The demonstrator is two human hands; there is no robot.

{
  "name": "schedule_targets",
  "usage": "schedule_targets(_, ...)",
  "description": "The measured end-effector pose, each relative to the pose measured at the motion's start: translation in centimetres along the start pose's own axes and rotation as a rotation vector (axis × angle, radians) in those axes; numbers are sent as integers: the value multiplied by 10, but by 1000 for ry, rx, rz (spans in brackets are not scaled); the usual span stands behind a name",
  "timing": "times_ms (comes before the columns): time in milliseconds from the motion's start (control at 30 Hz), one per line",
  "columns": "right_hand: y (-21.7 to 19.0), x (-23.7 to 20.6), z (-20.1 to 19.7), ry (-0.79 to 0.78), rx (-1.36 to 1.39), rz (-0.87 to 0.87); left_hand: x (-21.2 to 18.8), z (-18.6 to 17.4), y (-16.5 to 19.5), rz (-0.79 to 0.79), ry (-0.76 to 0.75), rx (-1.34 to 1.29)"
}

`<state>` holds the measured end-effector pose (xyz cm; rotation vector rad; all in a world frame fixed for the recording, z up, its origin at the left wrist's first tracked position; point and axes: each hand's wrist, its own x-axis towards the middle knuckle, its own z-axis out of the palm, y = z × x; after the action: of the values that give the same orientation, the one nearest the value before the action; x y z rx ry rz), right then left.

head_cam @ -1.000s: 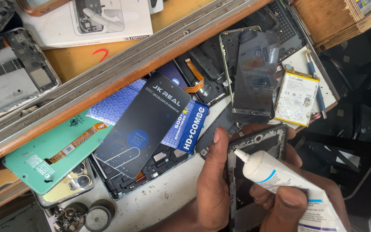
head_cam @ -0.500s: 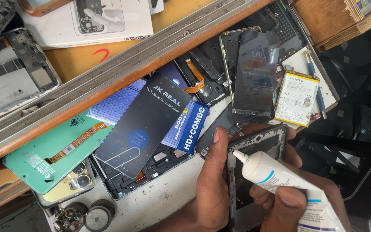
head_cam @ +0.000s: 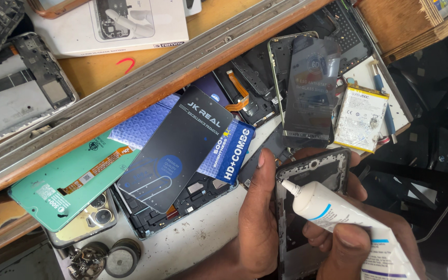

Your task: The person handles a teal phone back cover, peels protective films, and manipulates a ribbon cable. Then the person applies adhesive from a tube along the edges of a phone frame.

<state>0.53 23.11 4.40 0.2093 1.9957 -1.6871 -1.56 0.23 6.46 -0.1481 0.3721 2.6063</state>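
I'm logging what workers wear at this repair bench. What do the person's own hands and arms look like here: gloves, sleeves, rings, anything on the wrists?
Both hands are bare, with no gloves. The left hand and the right hand show no rings on the fingers in view. The nails are short and unpainted. No sleeve, watch or band shows; the wrists are mostly cut off by the bottom edge of the picture, so anything worn further up the arms cannot be told.
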Motion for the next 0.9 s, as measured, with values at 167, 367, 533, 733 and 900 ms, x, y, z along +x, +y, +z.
schedule_targets(167, 2, 4, 9, -47, 44, -16, 2, 0, 0, 23, 5, 4)
schedule_targets(367, 6, 1, -2, -59, 15, -12, 2, 0, 0, 1, 8, -46)
schedule_targets(533, 13, 0, -21, -15, -238, -57, 3, -2, -1, -15, 6, -69)
schedule_targets(733, 18, -2, -25, -47, -144, 15, 4, -5, -2, 9, -35, -59)
schedule_targets(900, 20, 1, -19, -80, -94, 43, 4, -5, -2, 12, -45, -42)
